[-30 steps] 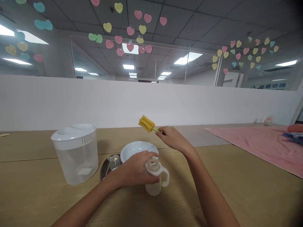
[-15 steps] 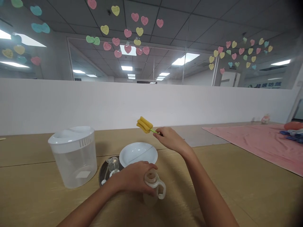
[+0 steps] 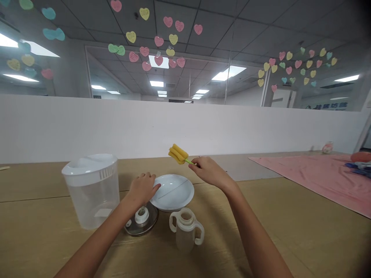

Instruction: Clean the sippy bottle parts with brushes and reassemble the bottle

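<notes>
My right hand pinches the thin green handle of a yellow sponge bottle brush, whose head points up and left above the far side of a white plate. My left hand hangs empty over the plate's left rim, with its fingers reaching toward the plate. Below that hand lies a round steel tray holding a small white and clear bottle part. A translucent two-handled baby bottle stands without a cap on the wooden table, nearer me than the plate.
A large translucent plastic container with a white lid stands left of the tray on the wooden table. A white partition runs along the far edge. A pink cloth with several items lies to the right.
My left hand has let go of the two-handled bottle, which now stands on the table, and has moved away and up over the tray. My right hand and the brush stay nearly still.
</notes>
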`<state>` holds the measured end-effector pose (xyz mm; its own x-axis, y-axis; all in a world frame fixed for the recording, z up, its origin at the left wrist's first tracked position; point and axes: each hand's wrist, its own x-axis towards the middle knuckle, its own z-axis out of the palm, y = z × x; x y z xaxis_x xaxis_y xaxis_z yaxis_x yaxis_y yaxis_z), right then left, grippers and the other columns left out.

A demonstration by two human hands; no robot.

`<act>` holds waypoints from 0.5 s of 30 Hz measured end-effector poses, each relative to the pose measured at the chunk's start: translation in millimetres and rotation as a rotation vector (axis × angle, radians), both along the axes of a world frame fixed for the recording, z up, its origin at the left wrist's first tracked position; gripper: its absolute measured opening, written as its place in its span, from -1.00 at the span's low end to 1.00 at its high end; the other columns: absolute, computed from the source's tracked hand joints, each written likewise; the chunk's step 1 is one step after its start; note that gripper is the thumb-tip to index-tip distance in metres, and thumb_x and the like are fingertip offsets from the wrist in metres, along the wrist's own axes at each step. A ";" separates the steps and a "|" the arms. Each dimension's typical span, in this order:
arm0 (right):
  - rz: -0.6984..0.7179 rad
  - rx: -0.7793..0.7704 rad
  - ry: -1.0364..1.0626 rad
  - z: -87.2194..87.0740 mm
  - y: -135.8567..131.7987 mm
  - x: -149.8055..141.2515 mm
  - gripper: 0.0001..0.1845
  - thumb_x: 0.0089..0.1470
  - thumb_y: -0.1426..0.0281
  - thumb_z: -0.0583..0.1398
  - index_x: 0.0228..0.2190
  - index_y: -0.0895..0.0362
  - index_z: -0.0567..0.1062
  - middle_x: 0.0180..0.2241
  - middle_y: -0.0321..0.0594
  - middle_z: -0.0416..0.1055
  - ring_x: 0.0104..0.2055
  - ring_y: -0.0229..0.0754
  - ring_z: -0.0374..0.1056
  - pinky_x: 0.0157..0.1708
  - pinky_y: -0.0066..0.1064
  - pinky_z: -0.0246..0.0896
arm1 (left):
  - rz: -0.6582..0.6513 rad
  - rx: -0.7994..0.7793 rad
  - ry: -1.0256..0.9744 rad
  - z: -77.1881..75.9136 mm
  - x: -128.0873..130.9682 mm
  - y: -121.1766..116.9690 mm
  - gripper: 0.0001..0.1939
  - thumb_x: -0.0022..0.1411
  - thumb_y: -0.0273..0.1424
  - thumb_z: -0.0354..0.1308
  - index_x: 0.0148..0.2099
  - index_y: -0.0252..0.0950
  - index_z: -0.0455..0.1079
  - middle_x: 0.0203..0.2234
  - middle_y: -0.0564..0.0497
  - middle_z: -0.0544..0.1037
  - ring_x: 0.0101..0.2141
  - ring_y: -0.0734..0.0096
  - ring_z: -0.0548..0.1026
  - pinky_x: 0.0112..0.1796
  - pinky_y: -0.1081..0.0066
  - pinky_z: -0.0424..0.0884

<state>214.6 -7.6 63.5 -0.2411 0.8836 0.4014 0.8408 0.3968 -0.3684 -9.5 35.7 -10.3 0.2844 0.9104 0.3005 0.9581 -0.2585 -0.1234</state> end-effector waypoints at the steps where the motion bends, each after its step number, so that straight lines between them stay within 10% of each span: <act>1: -0.001 -0.009 -0.003 -0.1 0.1 -0.1 -0.66 0.09 0.29 -0.02 -0.66 0.13 0.14 -0.65 -0.35 0.14 -0.60 -0.34 0.03 -0.57 -0.46 -0.17 | 0.018 -0.038 0.018 -1.5 -1.8 1.8 -0.60 0.25 -0.24 -0.16 -0.05 -0.39 0.34 -0.16 -0.24 0.45 -0.13 0.11 0.42 -0.18 0.24 0.31; 15: -0.230 -0.374 -0.300 -12.4 16.6 0.9 -0.75 0.05 0.40 0.00 -0.58 0.20 0.36 -0.70 -0.16 0.33 -0.68 -0.22 0.25 -0.60 -0.42 0.04 | 0.061 -0.189 0.033 -5.1 -6.5 7.4 -0.57 0.24 -0.27 -0.20 -0.15 -0.38 0.43 -0.21 -0.27 0.52 -0.19 0.05 0.48 -0.26 0.22 0.37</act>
